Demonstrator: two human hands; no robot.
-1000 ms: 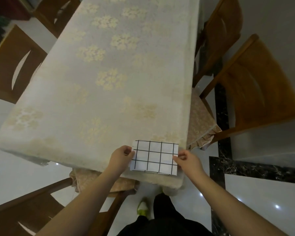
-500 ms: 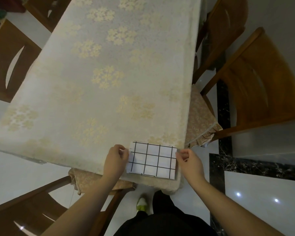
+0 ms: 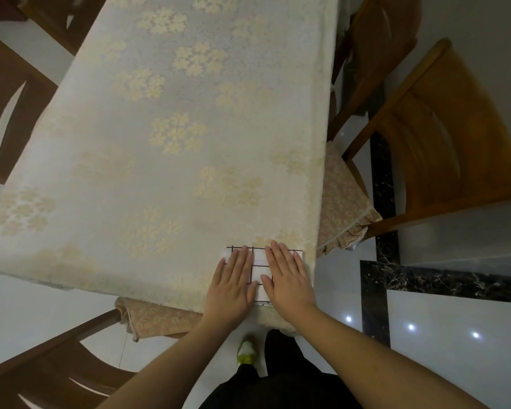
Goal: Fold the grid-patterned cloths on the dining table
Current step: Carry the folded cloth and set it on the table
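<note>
In the head view, the folded grid-patterned cloth [image 3: 260, 265] is kept flat at the near right corner of the dining table [image 3: 165, 143]; the left hand [image 3: 232, 286] and right hand [image 3: 288, 278] are laid open on it, fingers straight, nothing gripped, seemingly so the creases are pressed in

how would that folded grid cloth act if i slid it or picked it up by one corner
Likely floppy: the grid cloth is thin fabric lying flat in layers under the left hand and right hand, so lifted by a corner it would probably unfold. It looks light. Pushed, it may drag on the textured tablecloth and bunch rather than glide.
</note>
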